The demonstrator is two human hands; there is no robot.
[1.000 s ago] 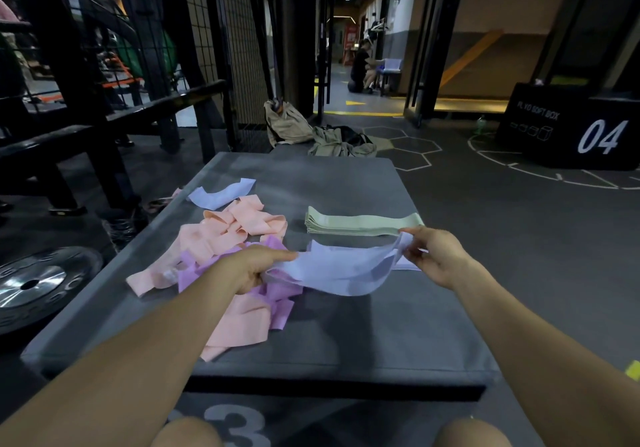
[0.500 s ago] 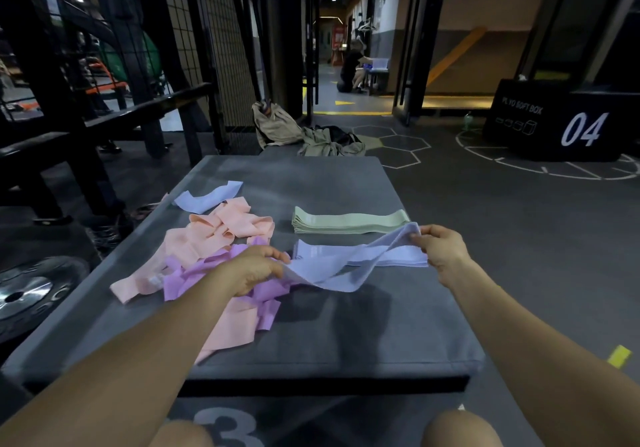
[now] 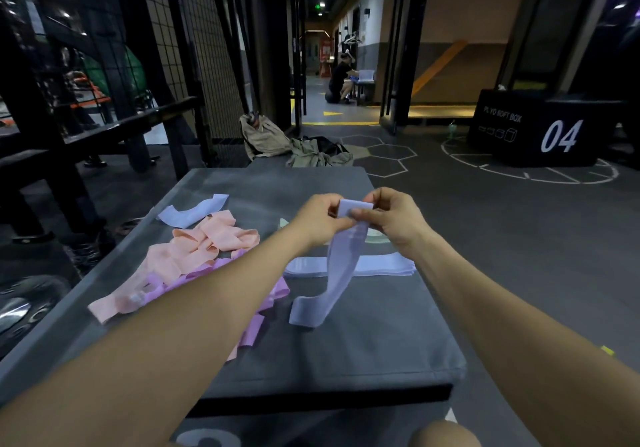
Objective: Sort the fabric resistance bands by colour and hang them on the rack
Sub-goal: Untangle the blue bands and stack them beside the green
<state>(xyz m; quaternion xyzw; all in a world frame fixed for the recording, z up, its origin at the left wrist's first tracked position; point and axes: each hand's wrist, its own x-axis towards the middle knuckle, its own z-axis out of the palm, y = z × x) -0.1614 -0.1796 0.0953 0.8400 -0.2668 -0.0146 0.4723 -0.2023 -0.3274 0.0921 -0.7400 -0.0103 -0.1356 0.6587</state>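
My left hand (image 3: 320, 219) and my right hand (image 3: 394, 219) are close together above the grey soft box (image 3: 346, 360), both pinching the top end of one light blue band (image 3: 341, 266). The band hangs down and its lower end curls on the box top. Behind it lies a flat stack of light blue bands (image 3: 381, 266). The green bands (image 3: 375, 238) are mostly hidden behind my hands. On the left lie a heap of peach bands (image 3: 194, 256), purple bands (image 3: 204, 275) under my left forearm, and one loose light blue band (image 3: 194, 209).
A dark metal frame (image 3: 104, 128) and a weight plate (image 3: 20, 308) stand to the left. Beige bags (image 3: 270, 138) lie on the floor beyond the box. A black box marked 04 (image 3: 540, 131) sits at the right. A person sits far down the corridor.
My hands have risen and come together, gathering both ends of the light blue band, which was stretched sideways between them. It now hangs down from my fingers.
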